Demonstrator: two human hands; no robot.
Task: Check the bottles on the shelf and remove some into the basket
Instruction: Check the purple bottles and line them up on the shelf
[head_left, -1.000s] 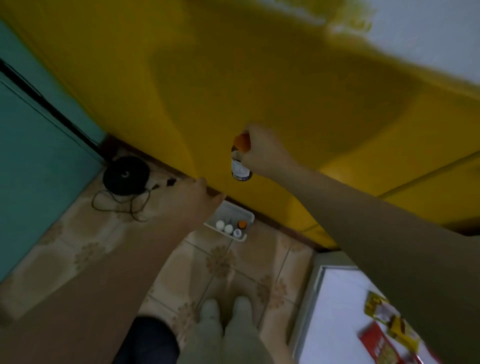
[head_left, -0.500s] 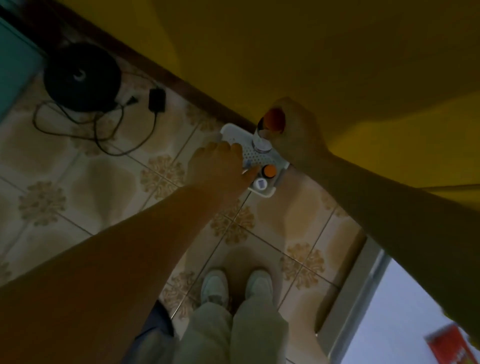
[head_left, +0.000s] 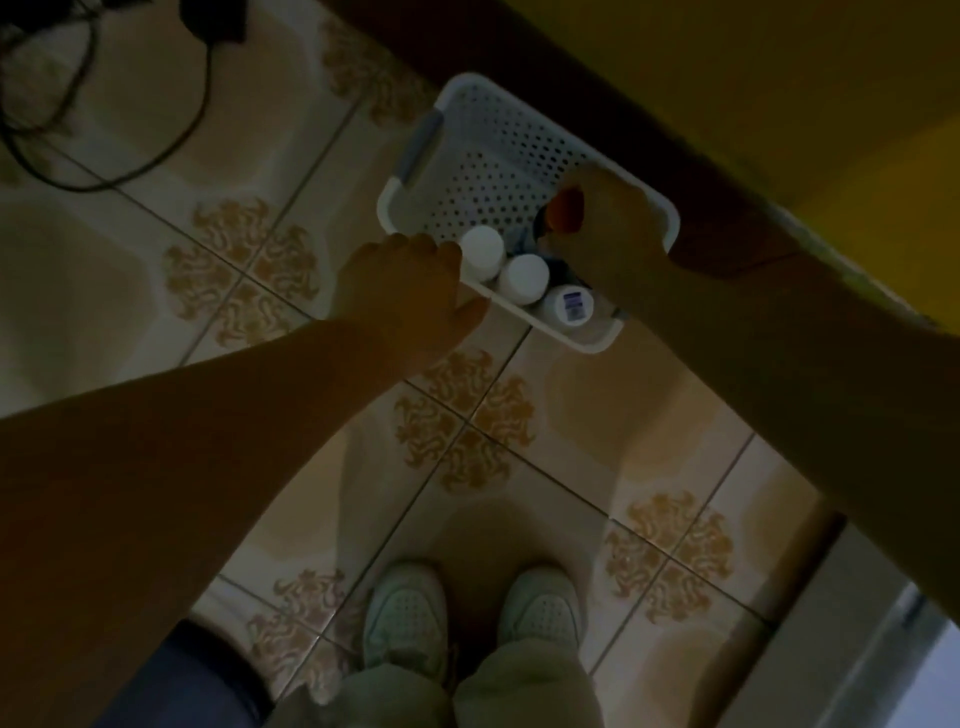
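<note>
Right hand (head_left: 608, 228) grips the orange-capped bottle (head_left: 566, 210) by its top, over the basket (head_left: 467, 80) interior at its right end. The long axis looks roughly upright, cap up. Three standing bottles (head_left: 523, 275) line the basket's front rim, just beside it. Left hand (head_left: 405, 291) is at the basket's front-left rim; too dim to tell whether it grips or touches. Judgement: a straight lowering and release remains.

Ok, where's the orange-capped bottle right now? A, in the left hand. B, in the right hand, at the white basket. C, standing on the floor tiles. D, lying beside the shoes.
B: the right hand grips the orange-capped bottle at the white basket, and the left hand holds no bottle.
</note>
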